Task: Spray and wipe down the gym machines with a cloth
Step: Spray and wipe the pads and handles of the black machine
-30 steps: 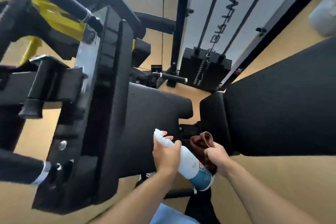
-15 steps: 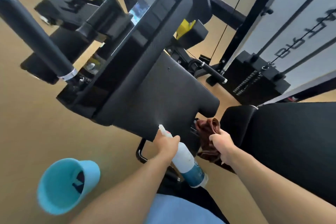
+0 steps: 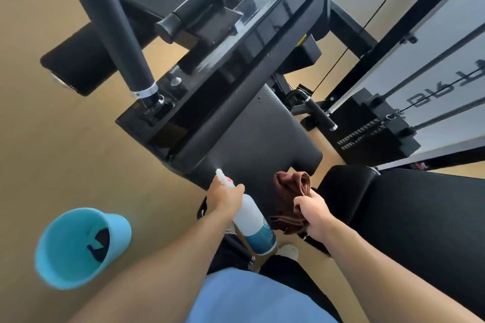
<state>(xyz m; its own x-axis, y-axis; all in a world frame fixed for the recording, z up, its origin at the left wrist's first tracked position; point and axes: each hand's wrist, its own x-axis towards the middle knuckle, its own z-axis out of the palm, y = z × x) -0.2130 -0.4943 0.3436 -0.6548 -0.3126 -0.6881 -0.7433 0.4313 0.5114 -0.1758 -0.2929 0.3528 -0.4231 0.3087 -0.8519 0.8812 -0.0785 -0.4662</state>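
1. View has swung down and left in the last second: bucket (image 3: pixel 78 246) now shows on the floor at my left, and more of the frame (image 3: pixel 236 60) is in sight.
2. Left hand (image 3: pixel 225 198) grips the bottle (image 3: pixel 253 223) at the trigger as before, nozzle aimed at the pad (image 3: pixel 257 139). A faint mist hangs at the tip, so I judge a spray is going onto the pad now.
3. Right hand (image 3: pixel 313 214) clenches the cloth (image 3: pixel 290 196), bunched, just beside the bottle and above the pad's near edge, not yet wiping.
4. Wiping the pad comes next, by my reading.
5. Around: roller (image 3: pixel 110 23) juts up left; weight stack (image 3: pixel 372 128) and cables sit far right; second pad (image 3: pixel 420 231) lies close on my right.
6. Roller and frame crowd the pad's far side; reach there looks tight.
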